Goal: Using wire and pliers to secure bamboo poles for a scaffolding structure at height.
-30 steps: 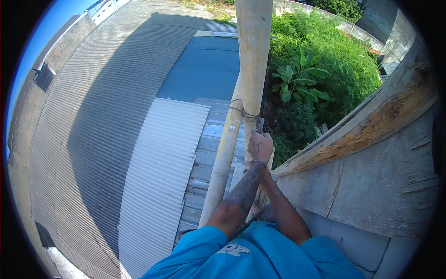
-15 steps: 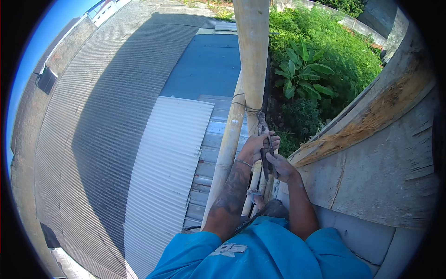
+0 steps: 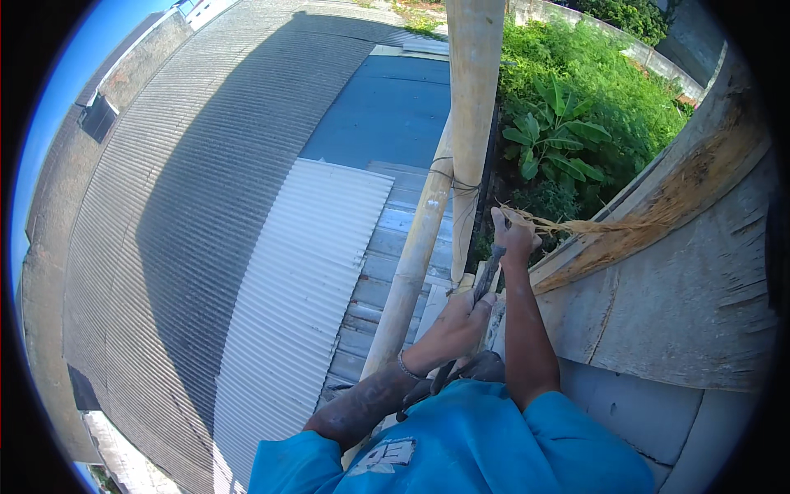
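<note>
My left hand is closed around dirty pincers, whose head points up toward my other wrist. Just above, my right hand grips a bundle of tan fibres, which stretches taut from the frayed edge of a wooden board. Beyond my hands stands a thick bamboo pole. A dark wire loops round this pole and a slanted bamboo pole beside it. The pincers are apart from the wire.
Far below on the left lie a grey corrugated roof, a white corrugated sheet and a blue roof panel. Green plants grow beyond the board. Grey blocks sit close by my right side.
Both hands have left the wire at the poles. The pincers came down in my left hand. My right hand let go of them and pulled fibres away from the board.
</note>
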`<move>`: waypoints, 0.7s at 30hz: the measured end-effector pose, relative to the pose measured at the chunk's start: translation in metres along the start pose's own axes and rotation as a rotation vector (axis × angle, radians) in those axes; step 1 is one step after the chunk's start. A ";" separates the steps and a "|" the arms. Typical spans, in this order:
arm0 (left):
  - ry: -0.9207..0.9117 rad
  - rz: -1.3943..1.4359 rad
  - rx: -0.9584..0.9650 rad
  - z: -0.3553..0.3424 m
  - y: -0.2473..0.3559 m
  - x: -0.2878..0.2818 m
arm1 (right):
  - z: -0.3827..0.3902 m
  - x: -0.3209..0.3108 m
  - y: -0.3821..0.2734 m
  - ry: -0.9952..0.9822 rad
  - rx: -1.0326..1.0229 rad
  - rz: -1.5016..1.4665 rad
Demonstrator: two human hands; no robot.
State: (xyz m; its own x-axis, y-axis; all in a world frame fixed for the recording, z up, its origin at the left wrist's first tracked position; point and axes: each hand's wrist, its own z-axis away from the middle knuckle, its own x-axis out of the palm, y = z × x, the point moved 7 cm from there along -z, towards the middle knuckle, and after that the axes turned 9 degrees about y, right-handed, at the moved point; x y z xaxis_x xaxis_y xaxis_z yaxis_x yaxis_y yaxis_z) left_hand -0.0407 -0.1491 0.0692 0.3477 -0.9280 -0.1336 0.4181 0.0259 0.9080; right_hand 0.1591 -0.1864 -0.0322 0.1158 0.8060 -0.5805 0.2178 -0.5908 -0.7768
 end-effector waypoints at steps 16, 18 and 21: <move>0.722 -0.436 0.244 -0.024 -0.023 -0.161 | 0.009 -0.014 -0.077 -0.061 -0.408 0.089; 0.723 -0.474 0.307 -0.039 -0.027 -0.147 | 0.012 0.030 -0.060 0.014 -0.334 0.099; 0.666 -0.473 0.197 -0.045 -0.037 -0.140 | 0.008 0.056 -0.053 0.048 -0.173 0.070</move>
State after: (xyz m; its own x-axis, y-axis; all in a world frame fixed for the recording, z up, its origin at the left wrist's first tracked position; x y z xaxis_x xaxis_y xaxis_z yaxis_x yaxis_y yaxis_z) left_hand -0.0671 -0.0037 0.0365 0.6212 -0.4094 -0.6682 0.5118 -0.4338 0.7416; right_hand 0.1466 -0.1104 -0.0258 0.1818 0.7665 -0.6160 0.3709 -0.6336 -0.6789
